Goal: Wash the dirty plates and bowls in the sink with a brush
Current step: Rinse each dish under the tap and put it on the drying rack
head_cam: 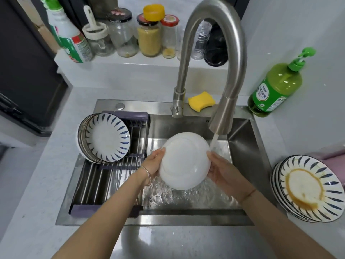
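Head view: over the sink [240,131], both hands grasp a white plate [184,161], underside up, the left hand [152,165] at its left rim, the right hand [222,170] at its right rim. Tap water [213,141] runs just beside the right fingers.

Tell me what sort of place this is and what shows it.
Most likely a home kitchen: a steel sink with a white plate held at its running tap, a green dish soap bottle beside it, food jars on the ledge behind.

Pale grey wall [291,23], speckled white countertop [46,165]
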Demonstrator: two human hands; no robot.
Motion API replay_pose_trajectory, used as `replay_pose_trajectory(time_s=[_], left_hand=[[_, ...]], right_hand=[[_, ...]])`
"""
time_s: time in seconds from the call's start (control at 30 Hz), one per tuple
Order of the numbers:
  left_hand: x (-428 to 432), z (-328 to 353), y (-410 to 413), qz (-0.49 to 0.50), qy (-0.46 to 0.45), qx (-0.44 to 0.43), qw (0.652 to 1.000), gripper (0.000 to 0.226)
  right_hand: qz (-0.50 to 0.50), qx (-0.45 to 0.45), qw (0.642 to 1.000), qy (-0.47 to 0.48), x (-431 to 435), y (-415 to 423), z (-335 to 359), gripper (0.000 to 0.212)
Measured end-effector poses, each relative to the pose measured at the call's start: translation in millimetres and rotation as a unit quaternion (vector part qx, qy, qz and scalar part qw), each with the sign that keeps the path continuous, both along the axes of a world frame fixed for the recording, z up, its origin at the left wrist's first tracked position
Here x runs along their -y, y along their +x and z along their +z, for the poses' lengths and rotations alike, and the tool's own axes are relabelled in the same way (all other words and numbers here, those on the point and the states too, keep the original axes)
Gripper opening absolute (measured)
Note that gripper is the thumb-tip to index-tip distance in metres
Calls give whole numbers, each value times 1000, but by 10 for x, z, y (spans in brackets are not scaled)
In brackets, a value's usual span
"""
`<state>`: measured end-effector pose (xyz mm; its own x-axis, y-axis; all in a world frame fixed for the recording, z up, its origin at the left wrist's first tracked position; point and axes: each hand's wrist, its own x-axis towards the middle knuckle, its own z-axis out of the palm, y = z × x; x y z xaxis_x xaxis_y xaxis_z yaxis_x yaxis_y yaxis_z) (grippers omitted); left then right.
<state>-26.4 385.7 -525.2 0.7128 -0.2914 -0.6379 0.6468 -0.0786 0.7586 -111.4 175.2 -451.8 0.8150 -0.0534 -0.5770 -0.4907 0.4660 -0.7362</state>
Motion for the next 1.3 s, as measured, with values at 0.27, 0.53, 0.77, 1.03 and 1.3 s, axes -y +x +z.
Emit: replay_pose_trajectory(time_s=[0.27, 0.53, 0.77, 1.03, 1.3], left_hand=[[-926, 474, 289, -64, 95, 92, 989, 34], [-1899, 738, 441, 52, 294, 356, 886, 62], [-2133, 445, 437, -81, 302, 309, 898, 114], [-2142, 254, 415, -91, 354, 357, 859, 134], [-2087, 108, 414, -7, 324, 351, 879, 95]], right_hand=[[84, 45, 984, -151, -850, 705, 398, 14], [106, 63, 950, -286, -1728, 1436, 442, 24], [65, 8, 962, -266, -2362, 1821, 205, 26], [81, -11, 956, -283, -2900, 1944, 25, 21], [75, -54, 972, -216, -3092, 1959, -125, 17]])
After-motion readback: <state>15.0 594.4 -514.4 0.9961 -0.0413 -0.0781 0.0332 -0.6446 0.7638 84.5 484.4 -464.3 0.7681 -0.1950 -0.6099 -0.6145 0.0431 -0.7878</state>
